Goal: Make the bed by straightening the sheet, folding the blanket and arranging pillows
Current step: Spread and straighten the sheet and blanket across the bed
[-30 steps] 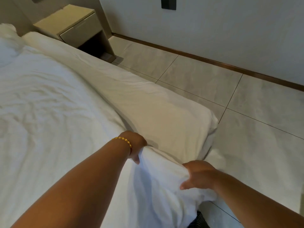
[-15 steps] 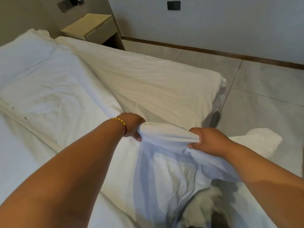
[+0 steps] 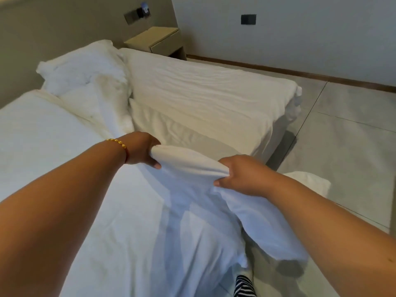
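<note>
A white blanket covers the left part of the bed, and its near edge is lifted off the mattress. My left hand, with a gold bracelet on the wrist, is shut on that edge. My right hand grips the same edge a little to the right, so a taut fold runs between them. The rest of the blanket hangs down in front of me. The bare white sheet lies rumpled on the mattress's right half. A white pillow rests crumpled at the head of the bed.
A beige nightstand stands against the wall beyond the bed's far corner. Grey tiled floor runs along the right of the bed, with another white pillow lying on it near my right arm. A striped garment shows at the bottom.
Both hands have lifted the gripped blanket edge up and toward the head of the bed. My view has risen, so the pillow, headboard wall and nightstand are now visible.
</note>
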